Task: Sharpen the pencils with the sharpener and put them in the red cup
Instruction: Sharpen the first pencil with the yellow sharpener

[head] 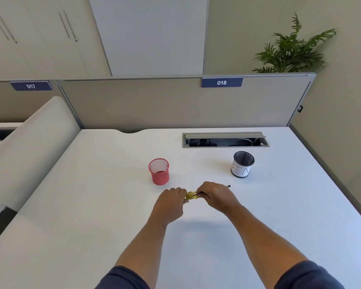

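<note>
Left hand (173,196) clenched round small yellow plastic sharpener (190,195) to steady it; right hand (212,193) pinching thin dark pencil (227,186), tip inside for twisting, above white tabletop (113,205). Red mesh cup (159,171) waiting nearby, apparently empty.

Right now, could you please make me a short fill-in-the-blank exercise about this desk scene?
1. The left hand grips the ____ sharpener.
2. The right hand holds a ____ pushed into it.
3. The red cup stands to the ____ of the black cup.

Missing words: yellow; pencil; left
</note>
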Available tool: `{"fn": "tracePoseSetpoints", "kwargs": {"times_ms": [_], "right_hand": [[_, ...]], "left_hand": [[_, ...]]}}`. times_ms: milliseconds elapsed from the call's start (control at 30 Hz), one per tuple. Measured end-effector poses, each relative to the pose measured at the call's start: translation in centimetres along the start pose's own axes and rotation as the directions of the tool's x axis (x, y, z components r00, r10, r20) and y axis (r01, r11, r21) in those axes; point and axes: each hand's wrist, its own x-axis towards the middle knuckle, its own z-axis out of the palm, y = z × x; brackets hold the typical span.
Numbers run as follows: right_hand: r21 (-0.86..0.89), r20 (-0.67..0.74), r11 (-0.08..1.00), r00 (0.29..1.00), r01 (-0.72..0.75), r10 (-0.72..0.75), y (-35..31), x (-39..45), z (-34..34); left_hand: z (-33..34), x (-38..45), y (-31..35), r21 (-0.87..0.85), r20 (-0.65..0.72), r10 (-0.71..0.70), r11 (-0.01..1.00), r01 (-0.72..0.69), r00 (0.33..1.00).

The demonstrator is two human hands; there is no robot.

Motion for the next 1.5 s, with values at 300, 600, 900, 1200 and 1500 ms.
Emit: {"fn": "tracePoseSetpoints", "kwargs": {"times_ms": [300, 600, 900, 1200, 1500], "right_hand": [[-0.076, -0.138, 0.994, 0.986, 0.081, -0.091, 1.0, 1.0, -0.6], [0.286, 0.380, 0.816, 0.841, -0.503, 0.385, -0.3, 2.0, -1.2], [0.282, 0.467, 0.838, 0.830, -0.468, 0.306, -0.9, 1.6, -2.2], [-0.145, -0.044, 0.989, 0.999, 0.002, -0.009, 0.6, 0.6, 0.6], [0.261, 0.395, 0.801, 0.817, -0.539, 0.421, -0.8, 1.3, 0.1]], "left_hand": [[-1.6, 1.1, 0.1, -0.027, -0.060, -0.019, 0.999, 0.018, 0.998], [-3.1, 1.6, 0.0, 0.061, -0.009, 0.006, 0.998, -0.005, 1.000], [-2.0, 1.3, -0.3, 0.067, -0.053, 0.029, 0.997, -0.026, 0.998], [-1.1, 1.1, -0.4, 0.046, -0.058, 0.007, 0.999, -0.004, 0.998], [-1.4, 1.2, -0.7, 0.060, 0.004, -0.012, 0.998, 0.011, 1.000]]}}
